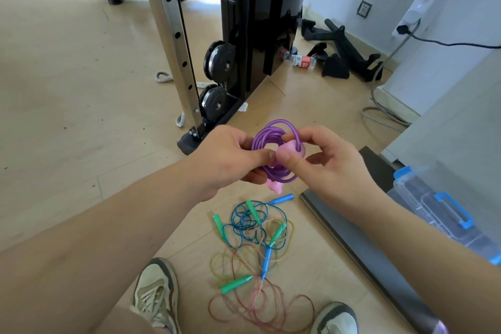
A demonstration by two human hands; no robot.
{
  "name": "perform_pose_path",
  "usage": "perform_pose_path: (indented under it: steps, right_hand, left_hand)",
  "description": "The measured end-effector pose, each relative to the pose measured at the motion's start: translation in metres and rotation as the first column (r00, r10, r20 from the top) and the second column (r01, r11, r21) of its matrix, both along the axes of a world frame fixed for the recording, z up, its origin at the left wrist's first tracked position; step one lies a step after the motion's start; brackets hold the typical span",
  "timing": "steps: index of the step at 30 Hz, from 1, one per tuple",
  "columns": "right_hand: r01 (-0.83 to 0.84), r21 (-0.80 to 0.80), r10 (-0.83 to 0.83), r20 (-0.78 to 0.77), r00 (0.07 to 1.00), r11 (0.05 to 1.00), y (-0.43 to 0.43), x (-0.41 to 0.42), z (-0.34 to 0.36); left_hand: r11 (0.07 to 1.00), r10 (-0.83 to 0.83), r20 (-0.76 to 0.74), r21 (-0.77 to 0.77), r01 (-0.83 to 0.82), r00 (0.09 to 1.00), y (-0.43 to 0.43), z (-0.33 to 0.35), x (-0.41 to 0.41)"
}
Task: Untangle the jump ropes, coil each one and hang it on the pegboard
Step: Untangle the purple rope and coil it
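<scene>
Left hand (230,156) clasps the glossy purple coil (267,134) while right hand (328,163) pinches its smooth, rounded pink handle (292,148).

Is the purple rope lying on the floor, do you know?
No, the left hand and right hand hold the purple rope up.

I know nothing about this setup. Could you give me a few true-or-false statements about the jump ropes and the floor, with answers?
1. The left hand and right hand together hold a coiled purple rope. True.
2. The purple rope has green handles. False: its handles are pink.
3. More tangled ropes lie loose on the floor below the hands. True.
4. The water bottle stands upright. False: it lies on its side beside the gym machine.
</scene>
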State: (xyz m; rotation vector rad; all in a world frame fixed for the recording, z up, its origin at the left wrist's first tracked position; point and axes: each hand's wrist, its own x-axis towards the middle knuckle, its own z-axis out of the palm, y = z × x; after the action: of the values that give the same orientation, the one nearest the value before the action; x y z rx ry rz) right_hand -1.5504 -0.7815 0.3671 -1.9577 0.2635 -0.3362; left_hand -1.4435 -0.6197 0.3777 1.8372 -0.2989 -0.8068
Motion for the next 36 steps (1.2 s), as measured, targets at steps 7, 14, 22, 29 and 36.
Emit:
perform_pose_path:
  steps: [7, 14, 22, 29, 36]
  right_hand:
    - [0.127, 0.017, -0.124, -0.098, 0.987, 0.992, -0.011, -0.001, -0.006]
    - [-0.194, 0.322, 0.23, -0.079, 0.97, 0.927, -0.015, -0.006, -0.005]
    - [-0.414, 0.434, 0.514, -0.139, 0.846, 0.8, -0.027, -0.008, 0.015]
    - [-0.383, 0.172, 0.419, -0.376, 0.826, 0.908, -0.045, -0.017, -0.004]
    - [-0.353, -0.273, 0.123, -0.609, 0.783, 0.895, -0.054, -0.013, -0.018]
  left_hand:
    - [0.987, -0.133, -0.066, -0.099, 0.126, 0.989, 0.005, 0.005, -0.004]
    - [0.944, -0.326, 0.004, -0.056, 0.326, 0.945, 0.012, 0.008, -0.003]
    - [0.918, -0.373, 0.03, -0.136, 0.373, 0.927, 0.019, 0.019, 0.002]
    - [0.931, -0.358, 0.068, -0.056, 0.362, 0.931, 0.028, 0.023, 0.007]
    - [0.913, -0.406, 0.22, 0.136, 0.385, 0.887, 0.024, 0.02, 0.006]
